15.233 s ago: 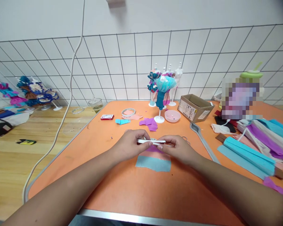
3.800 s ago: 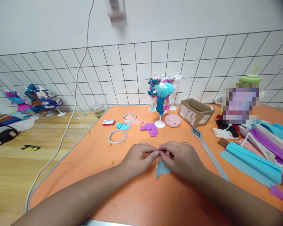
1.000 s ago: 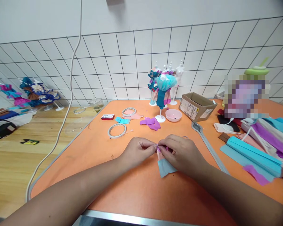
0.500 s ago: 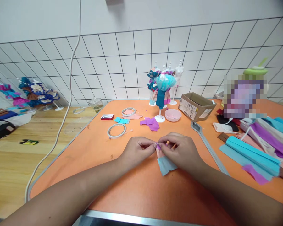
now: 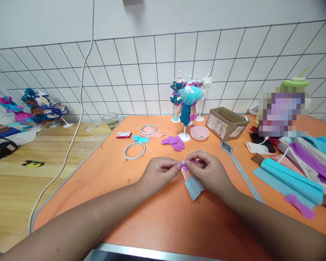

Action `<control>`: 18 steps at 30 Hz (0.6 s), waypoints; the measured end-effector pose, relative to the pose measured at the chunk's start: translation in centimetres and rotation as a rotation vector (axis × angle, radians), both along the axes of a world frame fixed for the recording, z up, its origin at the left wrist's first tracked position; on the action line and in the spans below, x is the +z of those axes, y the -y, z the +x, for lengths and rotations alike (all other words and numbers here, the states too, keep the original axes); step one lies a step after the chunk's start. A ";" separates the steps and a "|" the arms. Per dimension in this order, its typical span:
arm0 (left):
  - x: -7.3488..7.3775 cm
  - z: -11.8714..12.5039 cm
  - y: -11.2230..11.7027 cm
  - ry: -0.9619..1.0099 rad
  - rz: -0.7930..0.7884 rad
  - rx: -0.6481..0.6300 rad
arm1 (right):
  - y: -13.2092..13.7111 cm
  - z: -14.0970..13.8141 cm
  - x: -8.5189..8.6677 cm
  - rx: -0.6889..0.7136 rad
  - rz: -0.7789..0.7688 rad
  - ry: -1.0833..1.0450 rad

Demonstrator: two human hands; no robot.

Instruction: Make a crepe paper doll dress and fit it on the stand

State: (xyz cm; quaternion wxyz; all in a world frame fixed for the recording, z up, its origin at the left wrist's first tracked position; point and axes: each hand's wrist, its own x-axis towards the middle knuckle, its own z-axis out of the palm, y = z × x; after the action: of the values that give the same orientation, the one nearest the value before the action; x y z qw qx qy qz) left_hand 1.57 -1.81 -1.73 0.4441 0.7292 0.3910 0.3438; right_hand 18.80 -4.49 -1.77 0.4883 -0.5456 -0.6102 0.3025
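Over the middle of the orange table (image 5: 152, 217), my left hand (image 5: 161, 175) and my right hand (image 5: 210, 172) meet fingertip to fingertip. Both pinch the gathered purple top of a crepe paper piece (image 5: 195, 186), which hangs down in purple, peach and pale blue bands. My right fingers hide part of its upper edge. Just beyond my hands lie purple paper scraps (image 5: 175, 142). Behind them a small white dress form (image 5: 185, 137) stands upright, dressed in turquoise and dark teal paper. Beside its base sits a pink bowl (image 5: 200, 133).
Two tape rolls (image 5: 135, 151), a red-and-white small box (image 5: 124, 135) and blue scraps (image 5: 140, 139) lie at the left. A cardboard box (image 5: 227, 123) stands back right, near folded crepe paper (image 5: 290, 179). A white cable (image 5: 81, 87) hangs at the left. More dressed forms (image 5: 43, 108) stand far left.
The paper's lower end has swung slightly to the right and up. My right fingertips have shifted a little, showing more of the gathered top. A purple scrap at the right has shifted.
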 end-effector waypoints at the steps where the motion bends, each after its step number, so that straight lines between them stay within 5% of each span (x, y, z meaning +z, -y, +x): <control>1: 0.0 0.0 -0.1 0.027 -0.036 0.000 | 0.0 0.0 -0.1 0.007 -0.046 -0.056; 5: -0.3 -0.3 -0.6 0.239 -0.236 0.011 | -0.2 0.0 -0.4 -0.002 -0.215 -0.279; 10: -0.6 -0.7 -1.5 0.500 -0.523 0.073 | -0.3 0.2 -0.7 -0.021 -0.229 -0.377; 18: -1.3 -0.7 -3.0 0.635 -0.660 0.111 | -0.8 0.5 -1.3 0.075 -0.024 -0.618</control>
State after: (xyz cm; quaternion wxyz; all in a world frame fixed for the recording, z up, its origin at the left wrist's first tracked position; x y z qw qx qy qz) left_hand 0.84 1.18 -3.07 0.7314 0.3853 0.3625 0.4304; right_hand 19.27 -3.69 -3.12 0.6328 -0.4104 -0.4491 0.4791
